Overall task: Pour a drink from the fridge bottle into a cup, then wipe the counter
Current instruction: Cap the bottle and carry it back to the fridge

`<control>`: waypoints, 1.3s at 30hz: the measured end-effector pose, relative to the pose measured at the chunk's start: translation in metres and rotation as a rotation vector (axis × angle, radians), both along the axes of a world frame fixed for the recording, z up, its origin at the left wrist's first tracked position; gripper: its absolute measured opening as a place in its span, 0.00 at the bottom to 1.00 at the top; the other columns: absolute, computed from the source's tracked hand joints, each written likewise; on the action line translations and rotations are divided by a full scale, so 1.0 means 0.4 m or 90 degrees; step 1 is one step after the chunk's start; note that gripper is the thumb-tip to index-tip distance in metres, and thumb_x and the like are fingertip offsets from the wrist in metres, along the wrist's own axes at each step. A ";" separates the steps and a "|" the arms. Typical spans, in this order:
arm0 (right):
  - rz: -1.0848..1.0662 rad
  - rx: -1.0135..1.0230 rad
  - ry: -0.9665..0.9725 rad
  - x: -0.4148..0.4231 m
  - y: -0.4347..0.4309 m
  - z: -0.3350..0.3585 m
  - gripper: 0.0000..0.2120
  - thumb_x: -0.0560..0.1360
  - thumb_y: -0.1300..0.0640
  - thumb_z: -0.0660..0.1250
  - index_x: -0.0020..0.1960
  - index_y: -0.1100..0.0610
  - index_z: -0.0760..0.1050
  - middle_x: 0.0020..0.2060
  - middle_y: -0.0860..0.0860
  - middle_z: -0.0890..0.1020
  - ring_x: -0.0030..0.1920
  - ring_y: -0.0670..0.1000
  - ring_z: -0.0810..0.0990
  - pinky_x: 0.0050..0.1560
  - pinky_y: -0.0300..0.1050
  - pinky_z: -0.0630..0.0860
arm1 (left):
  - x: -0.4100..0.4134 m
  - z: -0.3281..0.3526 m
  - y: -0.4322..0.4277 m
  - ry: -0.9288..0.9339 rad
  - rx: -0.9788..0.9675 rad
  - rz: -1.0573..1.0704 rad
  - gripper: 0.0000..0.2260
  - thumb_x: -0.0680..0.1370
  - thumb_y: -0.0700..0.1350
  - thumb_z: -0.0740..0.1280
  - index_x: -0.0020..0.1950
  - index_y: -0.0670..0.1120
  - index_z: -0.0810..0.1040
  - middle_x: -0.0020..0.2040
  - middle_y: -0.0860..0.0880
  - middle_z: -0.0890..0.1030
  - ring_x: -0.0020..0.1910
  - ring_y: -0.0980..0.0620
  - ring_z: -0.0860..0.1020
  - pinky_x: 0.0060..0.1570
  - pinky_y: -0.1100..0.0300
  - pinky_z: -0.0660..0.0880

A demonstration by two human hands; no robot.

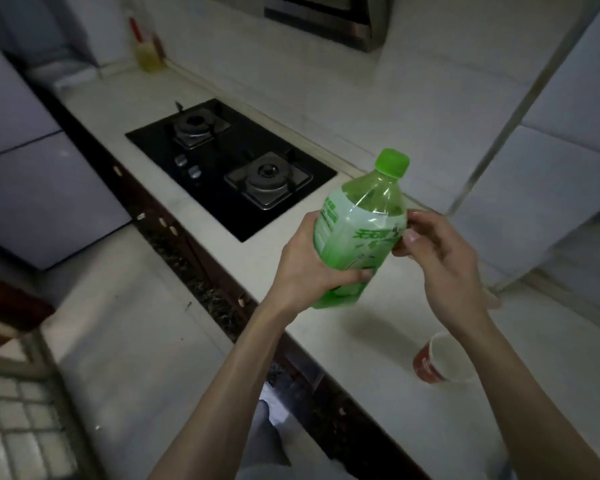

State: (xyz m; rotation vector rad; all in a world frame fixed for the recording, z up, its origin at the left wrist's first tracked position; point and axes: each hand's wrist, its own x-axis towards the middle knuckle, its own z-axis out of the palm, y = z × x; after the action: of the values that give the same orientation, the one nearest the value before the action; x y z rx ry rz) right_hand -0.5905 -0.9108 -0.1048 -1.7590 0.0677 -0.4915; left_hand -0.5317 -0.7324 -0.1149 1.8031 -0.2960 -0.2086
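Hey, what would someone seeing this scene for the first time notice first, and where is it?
The bright green bottle, cap on, held over the counter: the left hand grips its body, the right hand pinches its side. Behind it a black gas hob sits in the counter; a red paper cup stands on it at lower right.

Two bare forearms reach forward. The left hand (302, 265) curls in a firm grip; the right hand (437, 251) pinches with curled fingertips.
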 end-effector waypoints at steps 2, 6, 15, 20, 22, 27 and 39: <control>0.052 -0.003 0.007 -0.010 0.019 -0.005 0.11 0.76 0.56 0.63 0.58 0.50 0.76 0.45 0.43 0.83 0.47 0.49 0.82 0.49 0.38 0.77 | -0.038 0.000 0.026 -0.007 0.014 0.052 0.39 0.59 0.45 0.85 0.66 0.50 0.71 0.56 0.56 0.80 0.56 0.58 0.79 0.57 0.54 0.79; 0.150 -0.021 0.017 -0.021 0.075 -0.027 0.17 0.74 0.51 0.65 0.62 0.52 0.76 0.50 0.45 0.83 0.50 0.52 0.82 0.57 0.54 0.78 | -0.112 -0.006 0.104 0.004 0.028 0.145 0.40 0.59 0.44 0.85 0.67 0.50 0.71 0.56 0.56 0.81 0.56 0.59 0.79 0.58 0.54 0.79; 0.312 -0.029 0.008 -0.005 0.282 -0.032 0.18 0.76 0.61 0.63 0.65 0.54 0.75 0.54 0.47 0.83 0.56 0.51 0.81 0.58 0.55 0.78 | -0.202 -0.007 0.311 0.020 0.016 0.305 0.38 0.60 0.44 0.85 0.66 0.51 0.72 0.57 0.55 0.81 0.56 0.58 0.80 0.56 0.54 0.80; 0.365 -0.066 0.003 0.041 0.421 -0.025 0.18 0.76 0.60 0.64 0.65 0.53 0.75 0.54 0.45 0.83 0.55 0.48 0.81 0.56 0.44 0.78 | -0.195 -0.020 0.443 0.037 -0.018 0.354 0.36 0.60 0.41 0.85 0.64 0.50 0.73 0.56 0.54 0.82 0.54 0.60 0.81 0.53 0.58 0.80; 0.380 -0.094 -0.013 0.066 0.493 -0.025 0.18 0.76 0.61 0.64 0.65 0.54 0.75 0.54 0.46 0.82 0.54 0.47 0.81 0.55 0.40 0.77 | -0.184 -0.026 0.512 0.051 -0.036 0.365 0.35 0.60 0.40 0.84 0.63 0.50 0.74 0.55 0.55 0.82 0.53 0.61 0.81 0.50 0.61 0.80; 0.383 -0.174 -0.079 0.140 0.694 -0.023 0.16 0.76 0.62 0.64 0.64 0.58 0.76 0.54 0.48 0.82 0.54 0.46 0.81 0.54 0.37 0.76 | -0.139 -0.033 0.720 0.059 -0.061 0.382 0.35 0.59 0.36 0.84 0.62 0.49 0.75 0.53 0.54 0.84 0.51 0.61 0.82 0.46 0.66 0.80; 0.462 -0.120 -0.094 0.273 1.112 -0.024 0.16 0.76 0.66 0.64 0.63 0.59 0.77 0.54 0.49 0.82 0.53 0.51 0.82 0.52 0.54 0.80 | -0.065 -0.045 1.117 0.061 -0.096 0.473 0.35 0.59 0.36 0.84 0.62 0.47 0.74 0.54 0.52 0.84 0.54 0.54 0.83 0.49 0.58 0.82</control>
State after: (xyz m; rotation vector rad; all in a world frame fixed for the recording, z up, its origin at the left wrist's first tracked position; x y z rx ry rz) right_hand -0.4813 -0.4660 -0.1144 -1.7766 -0.7172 -0.0913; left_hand -0.5577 -0.2855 -0.1330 1.6335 0.4203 0.2474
